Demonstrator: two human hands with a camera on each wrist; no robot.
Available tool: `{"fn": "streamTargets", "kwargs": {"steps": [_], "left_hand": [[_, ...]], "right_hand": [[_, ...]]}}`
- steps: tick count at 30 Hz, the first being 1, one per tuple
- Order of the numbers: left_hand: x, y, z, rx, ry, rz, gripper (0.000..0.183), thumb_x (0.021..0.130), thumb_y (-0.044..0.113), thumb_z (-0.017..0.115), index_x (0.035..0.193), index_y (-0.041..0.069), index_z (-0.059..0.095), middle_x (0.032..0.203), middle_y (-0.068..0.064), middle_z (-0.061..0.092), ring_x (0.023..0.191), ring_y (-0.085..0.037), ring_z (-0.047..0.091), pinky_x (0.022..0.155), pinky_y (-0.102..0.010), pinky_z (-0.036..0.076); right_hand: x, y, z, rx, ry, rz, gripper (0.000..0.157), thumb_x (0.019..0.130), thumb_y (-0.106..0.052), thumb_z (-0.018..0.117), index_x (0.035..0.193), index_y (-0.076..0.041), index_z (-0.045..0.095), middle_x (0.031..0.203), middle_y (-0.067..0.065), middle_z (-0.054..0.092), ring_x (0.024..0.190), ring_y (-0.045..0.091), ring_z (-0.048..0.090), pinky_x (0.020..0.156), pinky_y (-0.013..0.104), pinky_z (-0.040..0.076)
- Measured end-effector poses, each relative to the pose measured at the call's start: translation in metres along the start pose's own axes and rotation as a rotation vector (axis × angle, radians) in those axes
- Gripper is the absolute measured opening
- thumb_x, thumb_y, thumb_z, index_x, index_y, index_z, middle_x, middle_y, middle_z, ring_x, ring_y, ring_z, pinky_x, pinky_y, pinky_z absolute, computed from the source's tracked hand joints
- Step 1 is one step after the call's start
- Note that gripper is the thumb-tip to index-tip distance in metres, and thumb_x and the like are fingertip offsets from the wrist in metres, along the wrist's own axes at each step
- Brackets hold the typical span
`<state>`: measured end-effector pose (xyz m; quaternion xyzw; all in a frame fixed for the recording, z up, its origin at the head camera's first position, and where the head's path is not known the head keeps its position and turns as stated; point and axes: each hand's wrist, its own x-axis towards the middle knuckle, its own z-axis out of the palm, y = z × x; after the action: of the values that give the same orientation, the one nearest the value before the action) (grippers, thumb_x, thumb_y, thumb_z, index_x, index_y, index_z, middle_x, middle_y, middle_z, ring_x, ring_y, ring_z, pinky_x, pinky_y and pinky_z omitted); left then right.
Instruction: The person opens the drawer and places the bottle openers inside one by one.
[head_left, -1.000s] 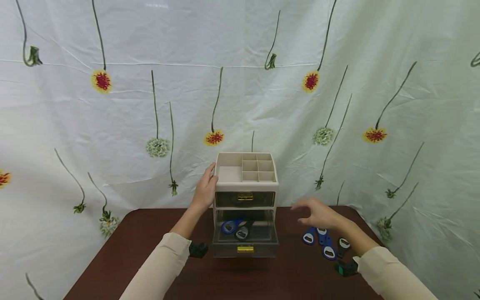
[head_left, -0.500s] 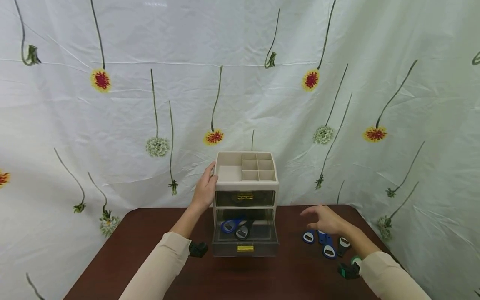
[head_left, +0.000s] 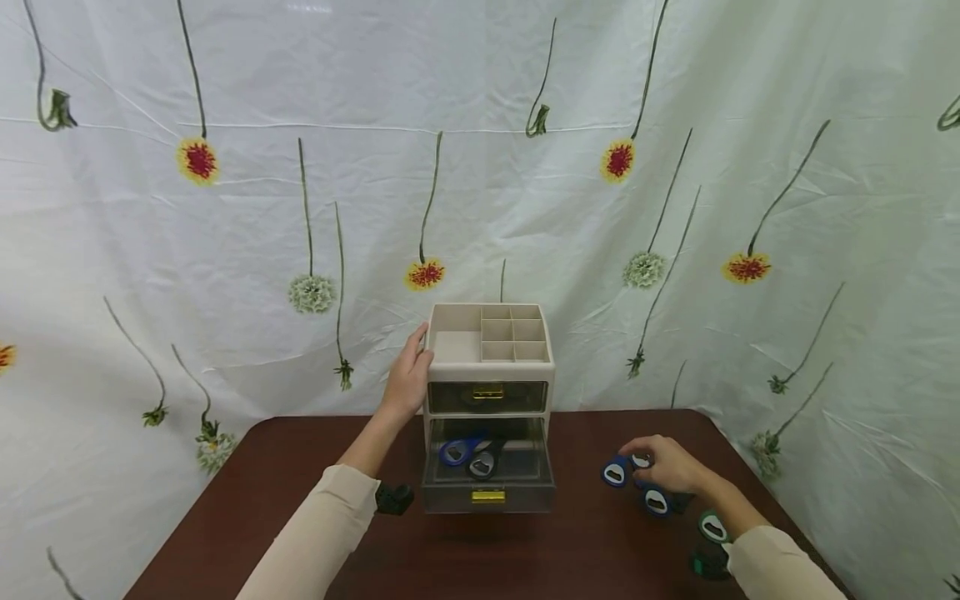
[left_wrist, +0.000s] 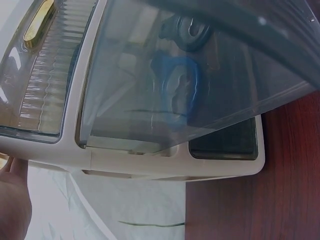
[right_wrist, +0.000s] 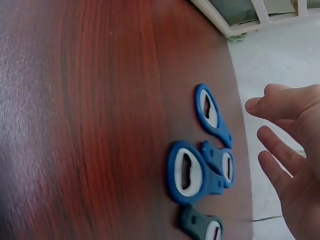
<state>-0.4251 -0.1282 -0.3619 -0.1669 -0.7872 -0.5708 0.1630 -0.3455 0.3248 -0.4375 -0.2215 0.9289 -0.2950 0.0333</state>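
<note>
Since the earlier frames, the right hand [head_left: 670,465] has moved down and outward from beside the drawer unit [head_left: 492,374] and is now over the bottle openers on the table [head_left: 600,550]. Its thumb and fingers are parted, with a wide gap between thumb and forefinger; whether a fingertip touches an opener cannot be told. Directly under and beside this hand are three blue openers: a left one [right_wrist: 215,118], a far one [right_wrist: 228,169] partly covered by the hand in the head view, and a near one [right_wrist: 176,175], whose handle meets the far one. A dark opener [right_wrist: 200,223] lies just beside the near one, mostly hidden by the hand from above. Near the right cuff sits a green-rimmed oval piece [head_left: 712,527], its identity uncertain. The left hand [head_left: 406,385] is unchanged, resting against the unit's upper left side with fingers extended along it. One drawer [head_left: 525,498] is pulled out, holding a blue opener [head_left: 455,452] and a black opener [head_left: 483,463] side by side. Above it, the upper drawer [head_left: 450,398] is closed, its gold handle [head_left: 487,392] facing front; the unit's top is divided into compartments.
</note>
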Motion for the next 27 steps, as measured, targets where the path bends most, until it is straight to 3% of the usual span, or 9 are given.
{"fn": "streamTargets", "kwargs": {"steps": [10, 18, 27], "left_hand": [[0.001, 0.000, -0.002, 0.004, -0.002, 0.003, 0.056, 0.110, 0.017, 0.037, 0.165, 0.010, 0.026, 0.165, -0.016, 0.029, 0.144, -0.038, 0.040, 0.114, -0.054, 0.034], [0.002, 0.000, -0.002, 0.024, -0.010, 0.010, 0.057, 0.110, 0.017, 0.038, 0.165, 0.008, 0.026, 0.166, -0.016, 0.029, 0.145, -0.038, 0.037, 0.115, -0.056, 0.033], [0.001, 0.001, -0.002, 0.020, -0.007, 0.001, 0.056, 0.110, 0.018, 0.037, 0.165, 0.008, 0.026, 0.165, -0.017, 0.030, 0.143, -0.039, 0.040, 0.113, -0.057, 0.035]], "right_hand": [[0.015, 0.012, 0.022, 0.000, -0.016, 0.075, 0.041, 0.082, 0.007, 0.078, 0.121, -0.003, 0.073, 0.127, 0.018, 0.066, 0.123, 0.048, 0.056, 0.096, 0.063, 0.048], [0.024, 0.023, 0.032, 0.009, -0.085, 0.137, 0.053, 0.079, 0.011, 0.077, 0.130, -0.003, 0.070, 0.132, 0.024, 0.061, 0.116, 0.046, 0.058, 0.087, 0.057, 0.053], [0.033, 0.024, 0.033, -0.047, -0.127, 0.080, 0.037, 0.085, 0.000, 0.080, 0.121, -0.004, 0.074, 0.134, 0.021, 0.061, 0.126, 0.049, 0.052, 0.100, 0.064, 0.044]]}}
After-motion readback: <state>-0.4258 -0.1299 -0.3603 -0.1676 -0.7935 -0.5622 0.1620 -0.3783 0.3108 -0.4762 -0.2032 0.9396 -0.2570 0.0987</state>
